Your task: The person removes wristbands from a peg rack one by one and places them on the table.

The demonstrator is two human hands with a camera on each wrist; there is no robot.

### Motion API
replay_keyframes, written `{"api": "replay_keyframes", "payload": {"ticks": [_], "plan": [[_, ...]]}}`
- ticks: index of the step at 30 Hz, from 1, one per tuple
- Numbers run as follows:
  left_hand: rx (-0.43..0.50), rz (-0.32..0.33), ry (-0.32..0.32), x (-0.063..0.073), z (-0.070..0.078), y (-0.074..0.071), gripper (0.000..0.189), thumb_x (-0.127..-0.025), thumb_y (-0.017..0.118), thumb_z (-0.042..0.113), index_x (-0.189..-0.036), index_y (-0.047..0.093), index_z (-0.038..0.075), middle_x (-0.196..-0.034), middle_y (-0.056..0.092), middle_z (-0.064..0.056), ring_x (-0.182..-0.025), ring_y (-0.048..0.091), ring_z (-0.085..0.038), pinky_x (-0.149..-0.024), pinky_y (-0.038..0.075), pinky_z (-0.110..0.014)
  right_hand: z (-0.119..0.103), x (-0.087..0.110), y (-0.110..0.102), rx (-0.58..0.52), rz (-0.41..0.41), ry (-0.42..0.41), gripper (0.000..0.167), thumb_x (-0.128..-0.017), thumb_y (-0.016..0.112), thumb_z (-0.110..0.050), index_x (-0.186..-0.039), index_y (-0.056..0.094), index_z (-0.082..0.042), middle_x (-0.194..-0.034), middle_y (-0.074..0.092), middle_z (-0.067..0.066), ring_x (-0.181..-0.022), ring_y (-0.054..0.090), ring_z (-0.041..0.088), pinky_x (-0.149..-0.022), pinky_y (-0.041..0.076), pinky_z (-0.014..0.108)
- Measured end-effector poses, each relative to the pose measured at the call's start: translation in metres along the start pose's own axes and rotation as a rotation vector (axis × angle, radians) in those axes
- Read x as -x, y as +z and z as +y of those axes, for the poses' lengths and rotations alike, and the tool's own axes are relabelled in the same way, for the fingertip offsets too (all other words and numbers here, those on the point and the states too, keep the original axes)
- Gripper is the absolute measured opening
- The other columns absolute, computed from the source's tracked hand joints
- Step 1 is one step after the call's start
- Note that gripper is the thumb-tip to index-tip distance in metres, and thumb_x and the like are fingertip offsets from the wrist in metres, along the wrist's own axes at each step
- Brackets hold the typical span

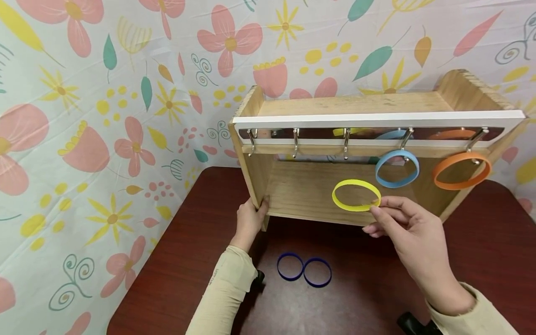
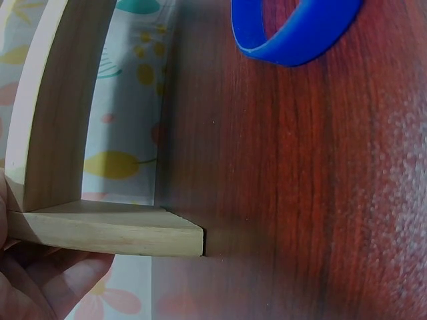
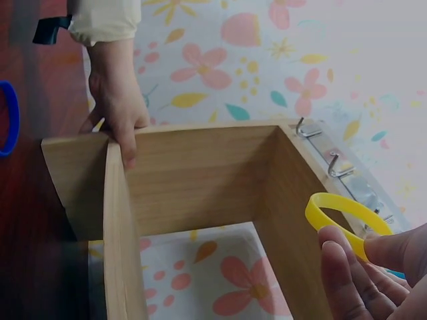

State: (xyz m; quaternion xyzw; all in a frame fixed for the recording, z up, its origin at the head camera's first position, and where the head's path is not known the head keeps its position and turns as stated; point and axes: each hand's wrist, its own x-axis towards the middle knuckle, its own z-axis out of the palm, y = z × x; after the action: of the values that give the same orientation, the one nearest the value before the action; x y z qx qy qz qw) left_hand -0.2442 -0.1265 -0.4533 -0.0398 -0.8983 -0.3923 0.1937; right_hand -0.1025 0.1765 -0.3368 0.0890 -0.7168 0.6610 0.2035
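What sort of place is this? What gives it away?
Probably a staged tabletop work corner, though the wider room is out of view: floral backdrop close behind, reddish-brown table, wooden hook rack on it.

The place looks like an indoor corner, home-like or dressed as one; which, I cannot tell. A floral covering (image 1: 138, 116), pink, yellow and green on white, spans the far and left sides. Before it, a glossy red-brown worktop (image 1: 356, 288) with rounded far corners bears a household-style wooden shelf (image 1: 301, 186) with metal hooks (image 1: 346, 139).
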Motion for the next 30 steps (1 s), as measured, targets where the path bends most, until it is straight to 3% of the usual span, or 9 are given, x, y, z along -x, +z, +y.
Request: {"api": "replay_keyframes", "payload": {"ticks": [19, 30], "plan": [[0.008, -0.005, 0.006, 0.000, 0.000, -0.001, 0.027, -0.096, 0.061, 0.034, -0.088, 0.066, 0.008, -0.073, 0.069, -0.009, -0.062, 0.066, -0.022, -0.054, 0.052, -0.034, 0.010, 0.012, -0.007, 0.161, -0.011, 0.021, 0.016, -0.092, 0.064, 0.001, -0.106, 0.061, 0.008, -0.080, 0.073, 0.002, -0.061, 0.068, 0.016, -0.057, 0.054, 0.026], [-0.001, -0.006, -0.009, 0.000, 0.000, 0.000, 0.027, -0.096, 0.061, 0.034, -0.087, 0.066, 0.008, -0.073, 0.068, -0.010, -0.063, 0.065, -0.024, -0.057, 0.052, -0.037, 0.017, 0.020, -0.013, 0.151, -0.020, 0.068, 0.016, -0.092, 0.065, 0.000, -0.107, 0.061, 0.007, -0.080, 0.073, 0.001, -0.061, 0.068, 0.016, -0.057, 0.054, 0.026]]}}
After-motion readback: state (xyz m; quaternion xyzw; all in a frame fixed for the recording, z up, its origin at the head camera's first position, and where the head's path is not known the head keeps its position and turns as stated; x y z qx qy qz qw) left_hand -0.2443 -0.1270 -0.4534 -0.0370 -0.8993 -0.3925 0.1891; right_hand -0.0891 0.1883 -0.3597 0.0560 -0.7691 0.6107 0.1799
